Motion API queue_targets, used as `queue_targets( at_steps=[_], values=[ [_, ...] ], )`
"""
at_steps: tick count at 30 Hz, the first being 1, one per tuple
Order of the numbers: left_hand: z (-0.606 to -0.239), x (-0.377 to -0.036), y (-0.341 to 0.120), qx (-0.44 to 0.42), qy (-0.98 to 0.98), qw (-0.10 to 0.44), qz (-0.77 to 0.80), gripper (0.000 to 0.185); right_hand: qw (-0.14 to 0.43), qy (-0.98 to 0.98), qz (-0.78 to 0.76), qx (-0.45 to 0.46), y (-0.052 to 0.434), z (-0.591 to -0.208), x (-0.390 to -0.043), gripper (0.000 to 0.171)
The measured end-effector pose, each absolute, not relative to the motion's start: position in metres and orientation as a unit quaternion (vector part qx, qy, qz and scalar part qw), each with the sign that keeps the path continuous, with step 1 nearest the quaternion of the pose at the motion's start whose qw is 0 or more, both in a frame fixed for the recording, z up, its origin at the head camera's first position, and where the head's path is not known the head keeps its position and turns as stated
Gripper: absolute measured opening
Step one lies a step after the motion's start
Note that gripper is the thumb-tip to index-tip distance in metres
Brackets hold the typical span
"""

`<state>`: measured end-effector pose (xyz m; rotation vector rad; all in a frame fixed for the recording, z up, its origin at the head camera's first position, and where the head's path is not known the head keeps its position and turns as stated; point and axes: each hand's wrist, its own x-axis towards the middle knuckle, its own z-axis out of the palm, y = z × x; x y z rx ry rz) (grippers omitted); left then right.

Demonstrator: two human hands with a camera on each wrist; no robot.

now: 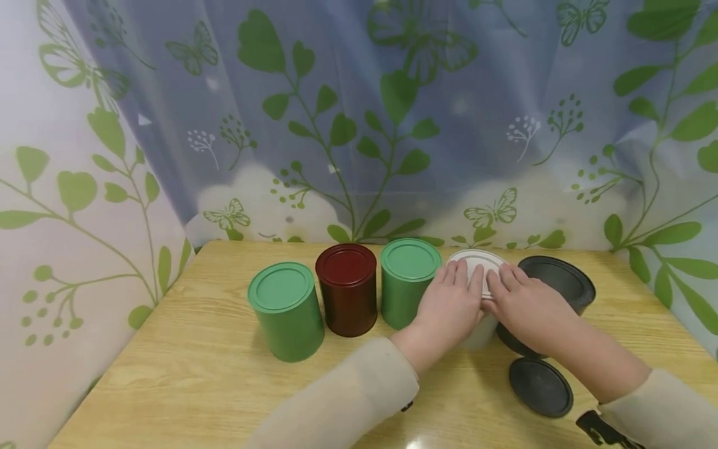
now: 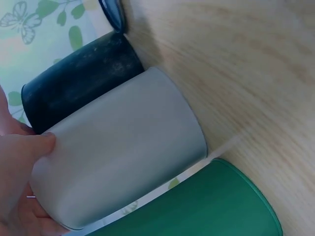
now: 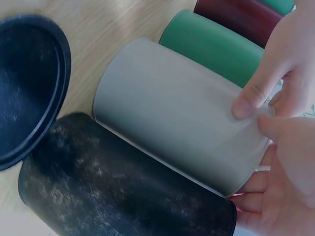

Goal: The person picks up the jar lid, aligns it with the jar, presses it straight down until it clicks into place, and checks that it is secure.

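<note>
A white canister stands upright with a white lid on top. My left hand and right hand meet at its near side. Their fingers lie over the lid, and both thumbs bear on the wall just below the rim. In the left wrist view, the left thumb sits against the canister's side. The right wrist view shows both thumbs close together there, with fingers of the right hand reaching over the top.
Right of the white canister stands an open black canister, its round black lid on the table in front. To the left are a green canister, a dark red canister and another green canister, all lidded. A patterned curtain hangs behind.
</note>
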<state>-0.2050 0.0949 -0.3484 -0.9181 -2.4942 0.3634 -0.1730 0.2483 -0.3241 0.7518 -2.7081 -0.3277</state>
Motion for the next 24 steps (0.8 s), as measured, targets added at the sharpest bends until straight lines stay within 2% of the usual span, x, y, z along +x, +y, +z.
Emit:
queue_targets(
  at_steps=[13,18,20,24],
  values=[
    [-0.346,-0.206,0.095,-0.333,-0.912,0.197,0.137,0.065,0.173,-0.942,-0.106,0.267,0.251,-0.328,-0.173,0.056],
    [-0.337,-0.214,0.1,-0.333,-0.91,0.187,0.162,0.073,0.138,-0.953,-0.102,0.25,0.25,-0.324,-0.173,0.053],
    [-0.335,-0.218,0.102,-0.342,-0.912,0.164,0.158,0.076,0.125,-0.957,-0.1,0.244,0.249,-0.323,-0.173,0.054],
    [-0.331,-0.226,0.104,-0.375,-0.912,0.113,0.124,0.067,0.113,-0.96,-0.098,0.238,0.247,-0.322,-0.173,0.055]
  ],
)
